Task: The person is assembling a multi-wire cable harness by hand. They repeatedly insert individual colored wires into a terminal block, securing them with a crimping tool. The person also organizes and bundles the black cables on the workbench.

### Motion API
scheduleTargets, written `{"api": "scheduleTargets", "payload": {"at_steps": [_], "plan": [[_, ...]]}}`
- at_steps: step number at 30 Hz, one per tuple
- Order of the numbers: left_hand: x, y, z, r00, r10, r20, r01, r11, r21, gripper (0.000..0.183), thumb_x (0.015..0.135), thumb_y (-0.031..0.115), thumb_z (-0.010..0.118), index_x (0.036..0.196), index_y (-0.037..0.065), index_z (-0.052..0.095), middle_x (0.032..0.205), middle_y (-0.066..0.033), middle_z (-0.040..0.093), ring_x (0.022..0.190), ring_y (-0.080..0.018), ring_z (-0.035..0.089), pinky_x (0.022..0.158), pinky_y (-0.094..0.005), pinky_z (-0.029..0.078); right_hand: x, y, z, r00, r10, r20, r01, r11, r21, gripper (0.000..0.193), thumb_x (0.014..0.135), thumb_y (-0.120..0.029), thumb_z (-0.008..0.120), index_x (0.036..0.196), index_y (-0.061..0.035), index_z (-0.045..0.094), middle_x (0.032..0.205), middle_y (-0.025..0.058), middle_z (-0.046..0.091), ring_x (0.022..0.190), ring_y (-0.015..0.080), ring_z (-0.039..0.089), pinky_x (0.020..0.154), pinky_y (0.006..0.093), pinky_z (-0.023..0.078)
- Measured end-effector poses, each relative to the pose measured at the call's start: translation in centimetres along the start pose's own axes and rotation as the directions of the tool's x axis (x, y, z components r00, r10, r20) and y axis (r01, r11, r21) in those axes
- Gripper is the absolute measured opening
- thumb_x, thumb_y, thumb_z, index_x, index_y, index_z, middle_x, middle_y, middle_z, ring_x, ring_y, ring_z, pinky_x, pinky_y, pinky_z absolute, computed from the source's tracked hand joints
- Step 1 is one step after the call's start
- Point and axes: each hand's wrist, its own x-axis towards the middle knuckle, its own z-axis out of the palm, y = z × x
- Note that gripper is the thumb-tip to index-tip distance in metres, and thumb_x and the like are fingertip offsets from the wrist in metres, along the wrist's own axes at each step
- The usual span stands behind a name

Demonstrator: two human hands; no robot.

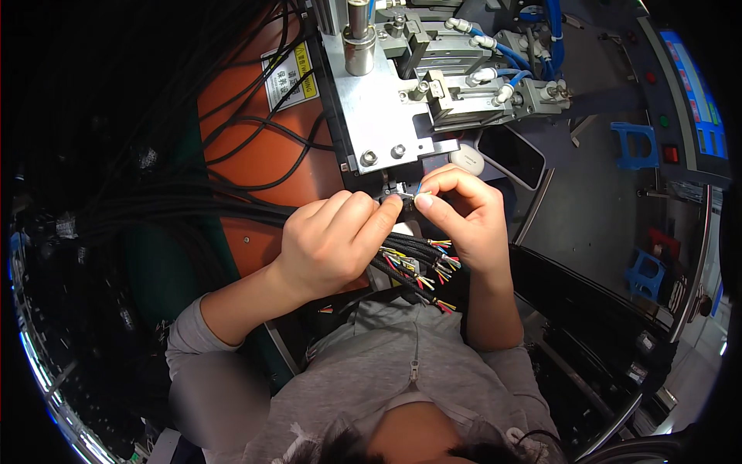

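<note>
My left hand [328, 236] is closed, knuckles up, with its index finger and thumb at a small pale connector-like part [400, 188] under the machine's front edge. What lies inside its curled fingers is hidden. Facing it from the right, my right hand [471, 220] pinches a thin wire [418, 190] between thumb and index finger, close to the left fingertips. Black sleeved cables [224, 207] run in from the left and pass beneath my left hand. Their stripped ends [440, 271] fan out below my hands in red, yellow, white and green wires.
A metal press fixture [382, 116] with pneumatic cylinders and blue hoses stands just beyond my hands. Right of it lie a round white case [467, 159] and a phone [512, 157]. Loose black cables cross the orange table [239, 147]. A control panel [692, 100] is at far right.
</note>
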Motion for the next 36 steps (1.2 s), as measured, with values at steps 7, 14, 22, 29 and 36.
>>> {"api": "scheduleTargets", "payload": {"at_steps": [7,14,22,29,36], "plan": [[-0.3,0.3,0.6,0.999,0.009,0.042,-0.009,1.0,0.001,0.032,0.07,0.006,0.064,0.101,0.007,0.069,0.068,0.0011,0.05,0.056,-0.0104,0.049,0.045,-0.0241,0.037,0.2,0.9,-0.5,0.999,0.02,-0.029,-0.022,0.997,-0.074,0.007,0.079,-0.002,0.069,0.082,0.0033,0.067,0.086,0.0093,0.067,0.08,0.0136,0.061,0.072,0.0259,0.047],[0.0,0.8,0.9,0.987,-0.083,0.141,0.073,0.994,0.078,0.033,0.073,0.004,0.063,0.105,0.008,0.068,0.067,-0.0006,0.038,0.056,-0.011,0.047,0.044,-0.0251,0.037,1.0,1.8,0.6,0.94,-0.337,-0.045,0.26,0.798,-0.544,0.005,0.074,-0.001,0.068,0.077,0.0008,0.065,0.075,0.0102,0.064,0.071,0.0237,0.06,0.064,0.0305,0.047],[0.1,1.5,0.3,0.969,-0.144,0.202,0.122,0.986,0.116,0.036,0.074,0.002,0.063,0.11,0.006,0.067,0.07,-0.0025,0.038,0.058,-0.0113,0.048,0.046,-0.0254,0.041,0.6,2.1,1.3,0.921,-0.388,-0.04,0.292,0.753,-0.59,0.007,0.071,0.001,0.067,0.071,-0.0015,0.06,0.069,0.0091,0.058,0.065,0.0245,0.053,0.06,0.0334,0.043],[0.1,1.5,0.1,0.961,-0.169,0.218,0.144,0.981,0.127,0.038,0.073,0.0,0.062,0.11,0.005,0.067,0.071,-0.0025,0.038,0.057,-0.0107,0.049,0.047,-0.0247,0.043,1.2,2.2,1.5,0.909,-0.41,-0.076,0.301,0.77,-0.562,0.007,0.071,0.001,0.066,0.071,-0.0014,0.06,0.069,0.0088,0.058,0.065,0.0246,0.053,0.059,0.0337,0.043],[0.3,1.6,0.2,0.963,-0.169,0.212,0.142,0.981,0.134,0.037,0.072,0.0,0.063,0.108,0.006,0.068,0.07,-0.0019,0.037,0.056,-0.0105,0.048,0.046,-0.0244,0.042,0.7,2.2,1.3,0.924,-0.38,-0.035,0.292,0.765,-0.574,0.007,0.071,0.001,0.066,0.071,-0.0014,0.059,0.07,0.0083,0.058,0.066,0.0245,0.052,0.06,0.0343,0.043]]}}
